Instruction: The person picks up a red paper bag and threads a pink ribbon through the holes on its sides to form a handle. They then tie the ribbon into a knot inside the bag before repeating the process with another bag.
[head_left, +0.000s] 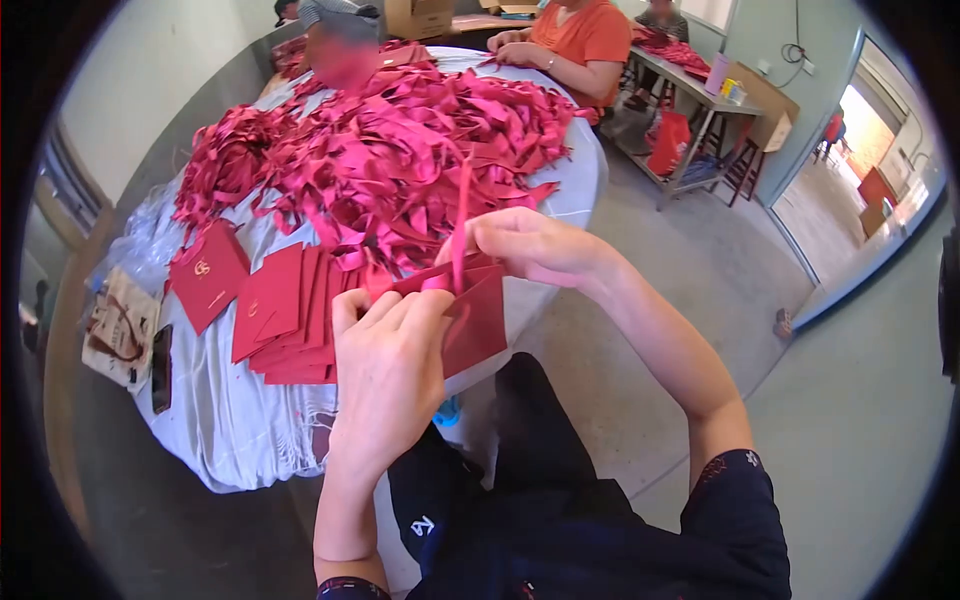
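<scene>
My left hand (pixel 388 362) grips a red paper envelope (pixel 478 322) by its left side, just above my lap. My right hand (pixel 525 245) pinches a red ribbon strip (pixel 461 225) that stands upright at the envelope's top edge. Both hands are at the near edge of the round table (pixel 578 180). A fanned stack of red envelopes (pixel 285 318) lies on the cloth left of my left hand. A big heap of red ribbon strips (pixel 400 150) covers the table's middle.
A single red envelope with a gold mark (pixel 207 274) lies at the left, near a printed paper bag (pixel 118 330) and a dark phone (pixel 161 368). A person in an orange shirt (pixel 585 45) sits at the far side. A metal table (pixel 700 90) stands beyond.
</scene>
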